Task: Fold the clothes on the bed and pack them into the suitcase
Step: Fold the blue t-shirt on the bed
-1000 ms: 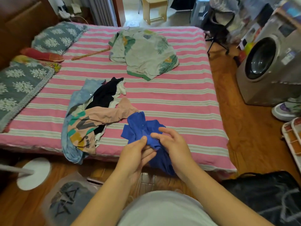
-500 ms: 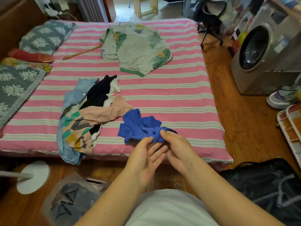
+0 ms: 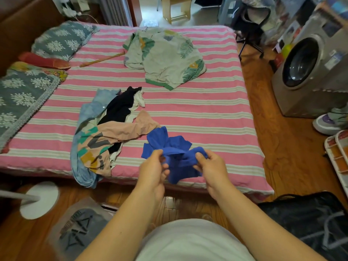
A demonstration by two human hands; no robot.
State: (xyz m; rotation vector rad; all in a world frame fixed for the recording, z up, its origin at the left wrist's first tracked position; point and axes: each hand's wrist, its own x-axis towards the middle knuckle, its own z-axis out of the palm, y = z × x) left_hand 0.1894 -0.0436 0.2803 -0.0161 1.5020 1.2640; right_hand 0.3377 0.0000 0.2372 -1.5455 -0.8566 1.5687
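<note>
Step in hand looks like the start of folding: the person's left hand (image 3: 153,166) and right hand (image 3: 210,164) each pinch an edge of the crumpled bright blue fabric garment (image 3: 169,147), fingers curled round the cloth, both grips closed on it. The garment sits near the front edge of the pink-and-white striped bed (image 3: 207,113); the part between the two grips is stretched into a short band, the bulk bunches just beyond the grips toward the bed's middle, and a flap hangs below them over the bed edge. Long axis, as far as it can be judged, runs side to side from one grip to the other; which end is the top of the garment cannot be told, too rumpled. Next move likely calls for pulling the hands apart to open the cloth, finding the real corners or seams, then laying it flat on the bed beyond the grips. Left of the left grip lies a heap of mixed clothes, peach, light blue denim and black (image 3: 101,132), not yet folded. Well beyond both grips lies a pale leaf-print garment (image 3: 165,57). The black soft suitcase (image 3: 310,221) sits on the floor, below and right of the right grip.
</note>
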